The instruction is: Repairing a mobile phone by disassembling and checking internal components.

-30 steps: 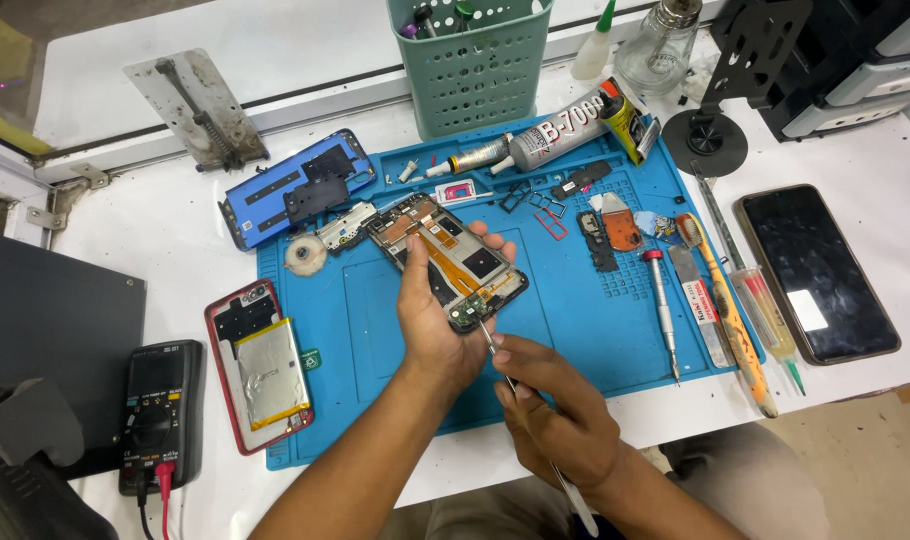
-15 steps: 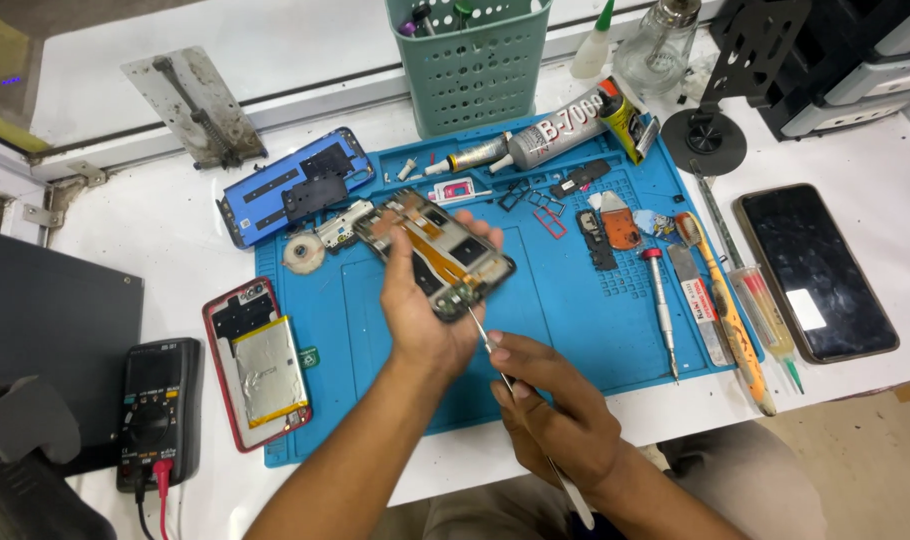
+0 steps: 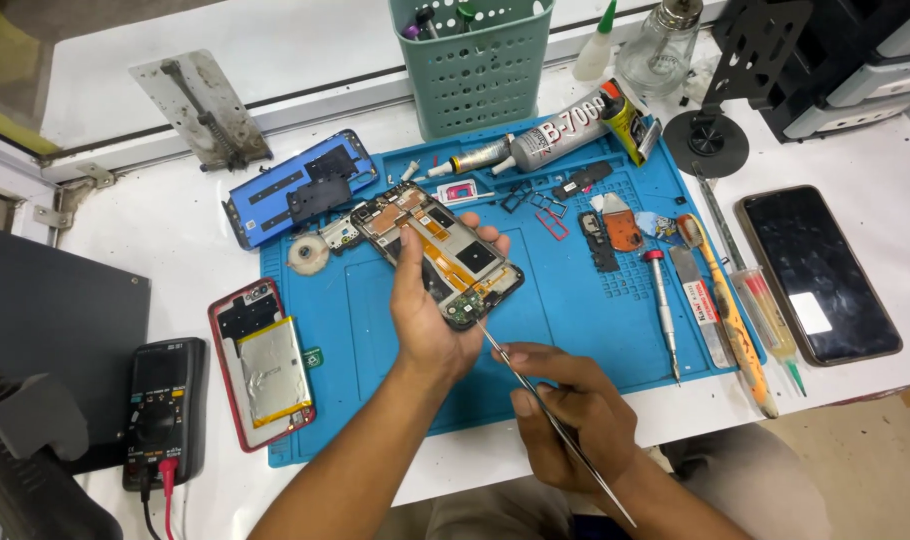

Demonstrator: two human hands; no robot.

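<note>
**Two hands at an opened phone over a blue mat**

A blue work mat (image 3: 375, 330) is spread on a white bench (image 3: 105, 220), with a green perforated basket (image 3: 472, 70) at the top centre of the frame. At mid-frame the opened phone (image 3: 440, 250) is gripped by the left hand (image 3: 425, 320), fingers wrapped around its edges. Thin tweezers (image 3: 550, 415) are pinched in the right hand (image 3: 570, 415), their tip touching the phone's lower end.

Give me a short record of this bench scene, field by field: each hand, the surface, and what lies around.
left hand: holds opened phone above the mat
right hand: grips tweezers, tip at the phone's lower end
surface: blue mat on white table
left of mat: second phone with battery, multimeter
right of mat: dark phone
</note>
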